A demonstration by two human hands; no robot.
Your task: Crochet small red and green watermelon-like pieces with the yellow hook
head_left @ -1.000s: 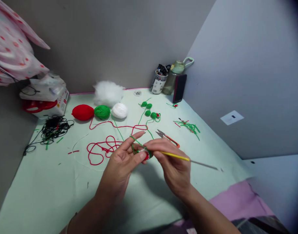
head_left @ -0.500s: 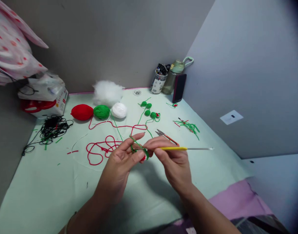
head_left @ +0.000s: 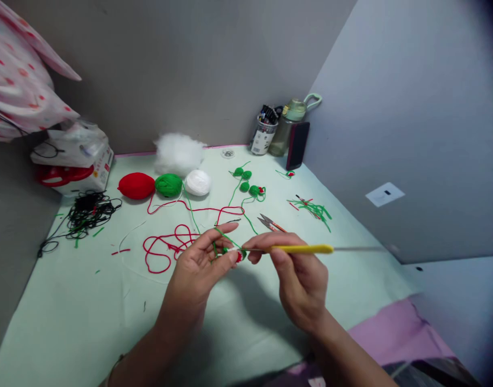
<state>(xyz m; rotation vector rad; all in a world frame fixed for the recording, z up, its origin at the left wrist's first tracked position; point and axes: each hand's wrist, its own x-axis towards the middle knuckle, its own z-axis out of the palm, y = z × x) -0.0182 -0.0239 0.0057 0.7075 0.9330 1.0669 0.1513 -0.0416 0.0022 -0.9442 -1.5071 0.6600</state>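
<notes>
Between thumb and fingers, my left hand pinches a small crochet piece in red, white and green. Green yarn runs over its raised index finger to the piece. My right hand is closed around the yellow grip of a crochet hook; the hook's thin left end meets the piece, and its metal shaft sticks out to the right. Just beyond my right hand lie orange-handled thread snips, partly hidden by it. Loose red yarn curls on the table left of my left hand.
Red, green and white yarn balls sit in front of white stuffing. Several small green balls, yarn scraps and a black yarn tangle lie around. A phone, bottle and pen cup stand behind.
My right hand has moved right with the crochet hook, drawing it away from the piece so more of its shaft shows. My left hand stays nearly in place.
</notes>
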